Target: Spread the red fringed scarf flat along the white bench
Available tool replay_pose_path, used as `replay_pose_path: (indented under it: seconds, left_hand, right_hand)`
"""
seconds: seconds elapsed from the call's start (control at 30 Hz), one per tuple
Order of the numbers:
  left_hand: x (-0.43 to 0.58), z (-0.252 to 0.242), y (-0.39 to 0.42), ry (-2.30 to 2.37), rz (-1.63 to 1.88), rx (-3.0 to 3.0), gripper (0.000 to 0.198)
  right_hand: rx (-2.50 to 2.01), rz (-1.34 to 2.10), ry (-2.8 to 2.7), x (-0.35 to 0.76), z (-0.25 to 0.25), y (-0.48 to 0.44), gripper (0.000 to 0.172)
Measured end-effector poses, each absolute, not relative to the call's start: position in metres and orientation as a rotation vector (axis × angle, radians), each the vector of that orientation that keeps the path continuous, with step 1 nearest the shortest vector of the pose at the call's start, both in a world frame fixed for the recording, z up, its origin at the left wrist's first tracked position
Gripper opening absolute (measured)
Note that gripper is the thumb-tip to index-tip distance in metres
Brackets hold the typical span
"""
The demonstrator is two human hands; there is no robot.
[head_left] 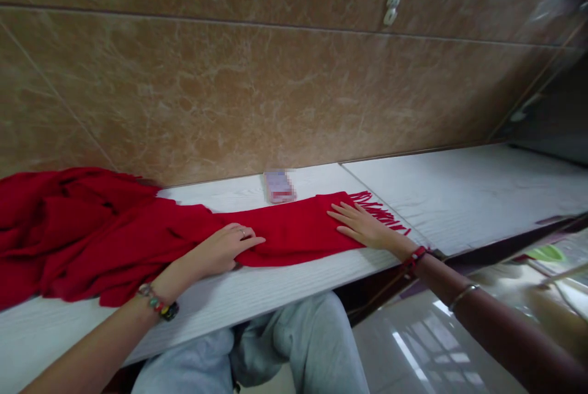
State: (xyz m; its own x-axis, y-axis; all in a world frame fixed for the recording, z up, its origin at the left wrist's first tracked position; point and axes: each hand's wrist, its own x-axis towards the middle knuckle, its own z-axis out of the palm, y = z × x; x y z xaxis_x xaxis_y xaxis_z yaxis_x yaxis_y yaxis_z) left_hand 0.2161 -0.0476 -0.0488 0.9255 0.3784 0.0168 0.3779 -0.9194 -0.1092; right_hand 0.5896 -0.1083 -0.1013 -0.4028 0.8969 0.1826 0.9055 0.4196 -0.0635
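A red fringed scarf (pixel 294 231) lies along a white wood-grain counter. Its right part is spread flat in a narrow strip, with the tassels (pixel 386 217) pointing right. On the left the cloth is heaped in loose folds (pixel 78 234). My right hand (pixel 361 225) rests palm down on the strip beside the tassels, fingers stretched and apart. Farther left, my left hand (pixel 229 247) lies over the near edge of the cloth, fingers loosely bent and some fingertips hard to see. Both hands touch the scarf.
A phone-like object (pixel 279 187), partly blurred out, lies behind the scarf. The white counter (pixel 459 185) runs along a brown marbled tile wall (pixel 239 94) with a socket (pixel 391 8). My knees (pixel 316 339) are under the front edge. A green basin (pixel 546 253) stands at far right.
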Motion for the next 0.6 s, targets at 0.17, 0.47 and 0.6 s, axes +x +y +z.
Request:
replay_pose_path:
  seconds: [0.17,0.47,0.6]
  left_hand:
    - [0.209,-0.049,-0.054,-0.644,-0.073,-2.878,0.040]
    - [0.152,-0.046,-0.076,-0.883,-0.332,-2.500,0.037]
    - [0.111,-0.047,-0.087,-1.204,-0.493,-2.257,0.040]
  right_hand:
    - [-1.534,0.015,-2.579,0.620,-0.091,-0.093,0.046]
    - [-1.503,-0.031,-2.550,0.618,-0.086,-0.089,0.044]
    - [-1.354,0.035,-2.417,0.548,-0.060,-0.092,0.045]
